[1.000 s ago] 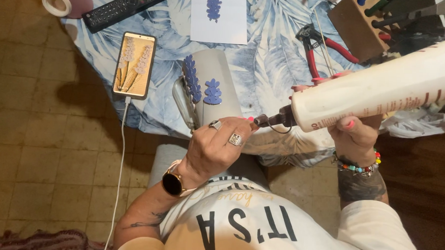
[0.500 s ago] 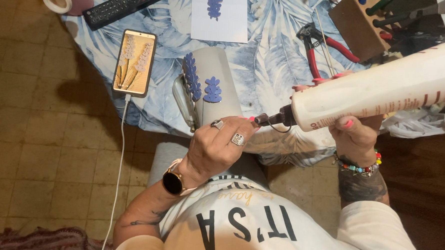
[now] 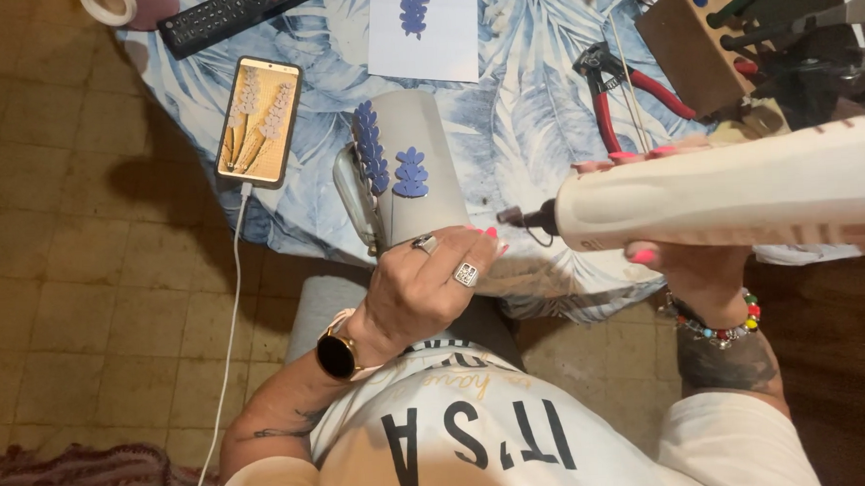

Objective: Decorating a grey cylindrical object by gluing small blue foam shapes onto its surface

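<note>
Left hand (image 3: 425,292) gripped the near end of a grey tumbler (image 3: 419,161), which lay on its side at the counter (image 3: 524,103) edge, blue petal shapes (image 3: 410,173) stuck on it. Right hand (image 3: 691,261) clasped a cream glue gun (image 3: 732,191), nozzle pointed just beside the left fingers. Phone (image 3: 258,121) lay left of the tumbler; red pliers (image 3: 630,84) lay behind the gun.

The left hand (image 3: 425,287), rings on two fingers (image 3: 465,273), curls closed with the forearm bent inward. The right hand (image 3: 691,261) is clenched, palm up, wrist bent back.
</note>
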